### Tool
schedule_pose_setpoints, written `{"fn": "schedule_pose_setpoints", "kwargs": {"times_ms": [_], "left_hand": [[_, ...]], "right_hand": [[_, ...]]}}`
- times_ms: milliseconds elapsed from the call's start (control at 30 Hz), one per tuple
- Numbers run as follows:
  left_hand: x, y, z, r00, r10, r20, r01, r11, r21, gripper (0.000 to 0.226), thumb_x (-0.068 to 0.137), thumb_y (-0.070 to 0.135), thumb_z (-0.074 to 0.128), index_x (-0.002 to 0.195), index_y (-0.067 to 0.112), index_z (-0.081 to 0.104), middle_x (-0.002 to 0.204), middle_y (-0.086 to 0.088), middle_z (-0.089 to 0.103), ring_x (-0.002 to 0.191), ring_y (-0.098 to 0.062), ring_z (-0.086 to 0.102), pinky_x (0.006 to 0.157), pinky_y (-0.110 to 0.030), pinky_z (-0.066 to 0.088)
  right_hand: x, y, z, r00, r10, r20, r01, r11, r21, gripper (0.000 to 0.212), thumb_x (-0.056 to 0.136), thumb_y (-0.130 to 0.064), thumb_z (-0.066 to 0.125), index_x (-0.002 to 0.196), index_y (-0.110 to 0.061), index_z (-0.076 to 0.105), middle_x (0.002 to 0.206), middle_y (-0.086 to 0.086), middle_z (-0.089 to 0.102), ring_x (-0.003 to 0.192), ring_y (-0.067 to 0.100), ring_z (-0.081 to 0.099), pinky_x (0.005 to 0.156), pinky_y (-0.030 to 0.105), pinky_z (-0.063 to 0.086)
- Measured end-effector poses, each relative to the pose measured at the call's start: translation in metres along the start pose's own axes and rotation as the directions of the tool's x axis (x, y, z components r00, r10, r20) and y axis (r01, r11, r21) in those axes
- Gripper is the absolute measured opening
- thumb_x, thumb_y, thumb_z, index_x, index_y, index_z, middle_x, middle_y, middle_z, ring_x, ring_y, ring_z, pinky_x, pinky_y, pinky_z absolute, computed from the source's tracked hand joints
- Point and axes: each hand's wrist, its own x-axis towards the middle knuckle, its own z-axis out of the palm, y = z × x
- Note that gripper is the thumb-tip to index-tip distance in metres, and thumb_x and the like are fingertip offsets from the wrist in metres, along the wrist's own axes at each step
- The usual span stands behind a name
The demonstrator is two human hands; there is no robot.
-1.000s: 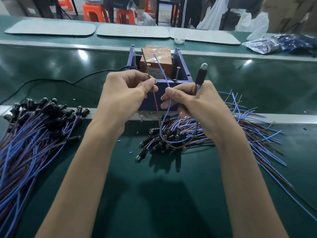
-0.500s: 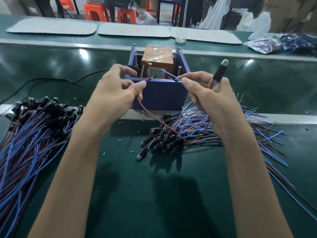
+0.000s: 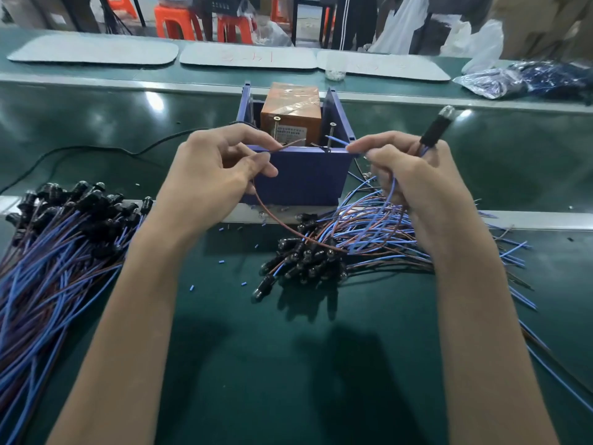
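- Left hand: the grip is closing thumb against forefinger on the brown wire; the other fingers are curling loosely beneath; the wire's free end is pointing toward 3 o'clock, just over the front edge of the purple box; below the hand the wire is arcing toward 4 o'clock across the middle heap.
- Right hand: the grip is pinching the blue wire between thumb and forefinger, its end pointing toward 10 o'clock over the same edge; the remaining fingers are wrapping round the black lamp holder, which is jutting from the fist toward 1 o'clock.
- The two wire ends are facing each other, near but apart.
- The purple box is standing on the worktop between the hands, at 12 o'clock of the middle heap; it is housing an orange block; two screws are standing upright behind its front wall.
- The middle heap of wired holders is lying under the right wrist; a left heap is lying at 9 o'clock of the left forearm.
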Motion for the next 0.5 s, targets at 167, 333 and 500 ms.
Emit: {"fn": "schedule_pose_setpoints", "kwargs": {"times_ms": [167,333,500], "left_hand": [[0.0,-0.001,-0.006,1.0,-0.003,-0.027,0.004,0.999,0.045,0.026,0.094,0.016,0.061,0.086,0.038,0.072,0.071,0.014,0.071,0.075,-0.024,0.061,0.074,-0.03,0.047],[0.003,-0.009,-0.008,0.99,-0.126,-0.056,0.126,0.992,-0.007,0.029,0.095,0.011,0.058,0.082,0.033,0.071,0.057,0.01,0.061,0.054,-0.006,0.059,0.062,-0.019,0.055],[0.004,-0.013,-0.001,0.972,-0.161,-0.172,0.159,0.987,-0.023,0.017,0.096,0.015,0.058,0.088,0.022,0.072,0.064,0.004,0.059,0.046,0.0,0.054,0.059,-0.021,0.051]], "right_hand": [[0.002,0.002,-0.004,1.0,0.022,-0.018,-0.021,0.999,0.044,0.023,0.093,-0.004,0.051,0.087,-0.012,0.072,0.045,-0.012,0.035,0.042,0.003,0.025,0.039,0.013,0.02],[0.006,0.004,-0.005,0.999,0.046,-0.026,-0.044,0.997,0.064,0.018,0.098,-0.008,0.046,0.098,-0.016,0.062,0.048,-0.008,0.046,0.041,0.001,0.035,0.038,0.012,0.025],[0.007,0.006,-0.004,0.995,0.062,-0.081,-0.055,0.995,0.085,0.017,0.096,-0.001,0.047,0.094,-0.009,0.062,0.053,-0.001,0.049,0.039,0.001,0.04,0.04,0.01,0.03]]}}
